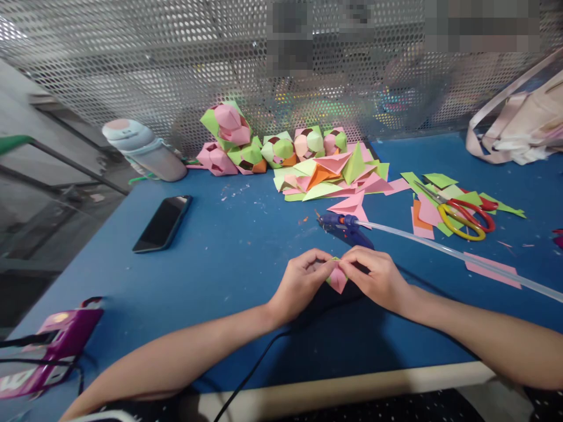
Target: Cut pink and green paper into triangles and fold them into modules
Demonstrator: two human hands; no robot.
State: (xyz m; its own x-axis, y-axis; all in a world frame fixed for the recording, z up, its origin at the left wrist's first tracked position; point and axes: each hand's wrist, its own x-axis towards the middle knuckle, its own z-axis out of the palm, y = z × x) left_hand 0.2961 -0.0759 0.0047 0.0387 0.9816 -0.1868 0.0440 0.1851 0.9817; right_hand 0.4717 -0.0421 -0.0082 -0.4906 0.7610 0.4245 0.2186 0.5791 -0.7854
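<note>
Between my two hands is a small folded paper piece (338, 279), pink with green edges, its point turned toward me. My left hand (303, 278) pinches it from the left with thumb and fingertips. On the other side my right hand (376, 275) pinches its upper right edge. Fingers cover the sides of the piece. Just beyond my hands lies a blue glue gun (347, 224) with a long clear glue stick (440, 249) running out of it to the right. Behind it is a pile of folded pink, green and orange paper (329, 176).
Several folded paper balls (277, 149) line the perforated metal panel (176, 64). Red and yellow scissors (466, 220) rest on paper scraps at right. A phone (162, 224), a bottle (143, 149) and a purple pouch (70, 340) are at left. A black cord (253, 366) crosses the table's front edge.
</note>
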